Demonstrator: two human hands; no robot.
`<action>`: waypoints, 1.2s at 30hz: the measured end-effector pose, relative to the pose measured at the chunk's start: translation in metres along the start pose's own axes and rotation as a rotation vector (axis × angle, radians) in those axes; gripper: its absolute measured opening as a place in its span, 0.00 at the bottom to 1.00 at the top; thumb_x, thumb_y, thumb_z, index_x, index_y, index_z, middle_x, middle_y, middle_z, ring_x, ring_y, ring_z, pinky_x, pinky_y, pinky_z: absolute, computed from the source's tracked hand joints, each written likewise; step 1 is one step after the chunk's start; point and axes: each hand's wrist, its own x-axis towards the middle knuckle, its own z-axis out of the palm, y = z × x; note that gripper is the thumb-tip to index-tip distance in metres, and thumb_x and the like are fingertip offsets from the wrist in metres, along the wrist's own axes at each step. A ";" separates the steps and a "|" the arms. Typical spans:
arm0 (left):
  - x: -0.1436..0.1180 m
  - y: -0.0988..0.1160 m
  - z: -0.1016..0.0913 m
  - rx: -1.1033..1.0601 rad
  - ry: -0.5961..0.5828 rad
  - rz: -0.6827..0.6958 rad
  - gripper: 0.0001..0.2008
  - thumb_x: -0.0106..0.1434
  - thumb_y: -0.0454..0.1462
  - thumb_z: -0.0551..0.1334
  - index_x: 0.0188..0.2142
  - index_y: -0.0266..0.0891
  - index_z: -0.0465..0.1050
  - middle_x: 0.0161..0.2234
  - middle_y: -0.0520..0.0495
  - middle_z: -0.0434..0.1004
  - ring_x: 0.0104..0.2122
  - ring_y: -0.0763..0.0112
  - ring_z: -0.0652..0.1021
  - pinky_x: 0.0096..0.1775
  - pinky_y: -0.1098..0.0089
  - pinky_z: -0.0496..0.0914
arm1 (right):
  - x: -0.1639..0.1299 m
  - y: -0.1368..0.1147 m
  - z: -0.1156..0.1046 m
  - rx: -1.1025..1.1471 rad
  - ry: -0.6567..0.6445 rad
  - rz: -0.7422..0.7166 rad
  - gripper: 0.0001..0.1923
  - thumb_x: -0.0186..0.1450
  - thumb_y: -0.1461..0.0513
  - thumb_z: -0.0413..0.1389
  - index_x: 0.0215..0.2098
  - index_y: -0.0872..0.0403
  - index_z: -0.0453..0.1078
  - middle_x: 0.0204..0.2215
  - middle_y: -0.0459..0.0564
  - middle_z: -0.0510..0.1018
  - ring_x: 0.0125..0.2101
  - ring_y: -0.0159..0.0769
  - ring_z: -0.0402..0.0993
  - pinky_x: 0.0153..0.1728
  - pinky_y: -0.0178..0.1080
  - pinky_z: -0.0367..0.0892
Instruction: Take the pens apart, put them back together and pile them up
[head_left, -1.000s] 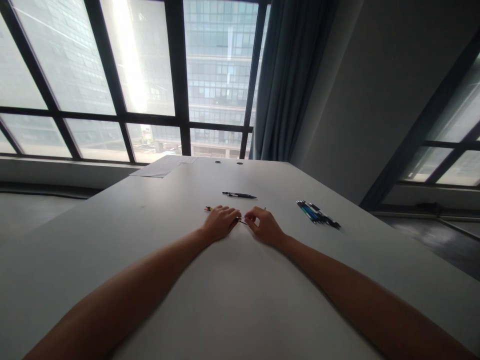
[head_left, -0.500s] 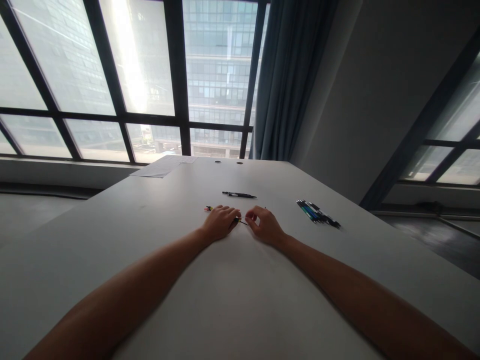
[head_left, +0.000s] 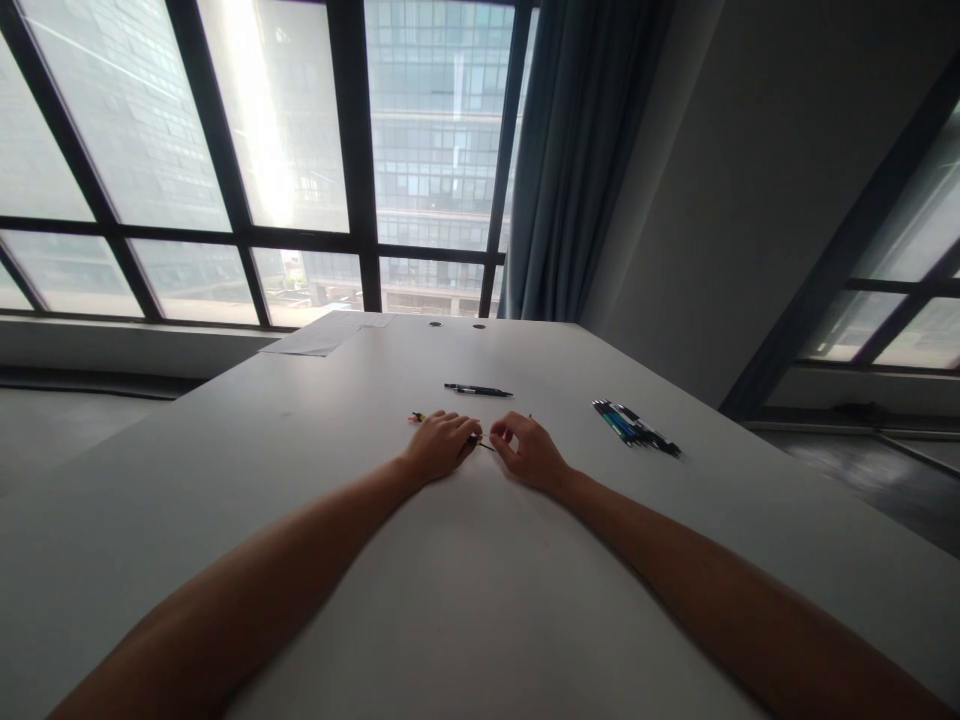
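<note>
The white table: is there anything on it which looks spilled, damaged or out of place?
Nothing visible looks spilled or damaged. One black pen lies alone beyond the left hand and right hand, apart from the bunch of pens at the right; only that looks slightly odd.

A large window (head_left: 292,110) with dark bars (head_left: 352,130) fills the upper left and top centre of the frame, letting in bright, hazy daylight and showing a glass-fronted building outside. A blue-grey curtain (head_left: 570,170) hangs at upper centre-right, beside a shadowed grey wall (head_left: 780,150). Another window (head_left: 862,325) shows at the right edge. A white table (head_left: 480,590) stretches from the bottom towards the centre, with pale, glossy floor (head_left: 75,430) at middle left.
</note>
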 end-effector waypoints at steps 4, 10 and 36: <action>0.000 0.001 -0.002 0.013 -0.013 0.006 0.09 0.66 0.37 0.55 0.42 0.41 0.72 0.44 0.44 0.78 0.41 0.64 0.78 0.44 0.63 0.68 | 0.000 0.000 -0.001 0.034 -0.009 -0.064 0.03 0.64 0.63 0.55 0.35 0.54 0.70 0.31 0.46 0.74 0.29 0.31 0.70 0.38 0.37 0.61; 0.000 0.002 -0.001 0.028 -0.027 -0.001 0.09 0.66 0.37 0.55 0.43 0.41 0.71 0.45 0.44 0.78 0.41 0.64 0.77 0.44 0.63 0.68 | 0.000 0.000 -0.001 -0.014 -0.020 -0.021 0.02 0.63 0.63 0.56 0.32 0.54 0.71 0.32 0.47 0.74 0.29 0.31 0.69 0.37 0.37 0.61; 0.001 -0.003 0.000 0.122 -0.188 -0.461 0.17 0.67 0.42 0.50 0.49 0.41 0.71 0.48 0.43 0.74 0.48 0.58 0.73 0.42 0.62 0.70 | 0.003 0.025 -0.008 -0.424 -0.064 0.308 0.07 0.60 0.64 0.53 0.30 0.55 0.74 0.37 0.52 0.76 0.40 0.39 0.68 0.41 0.40 0.54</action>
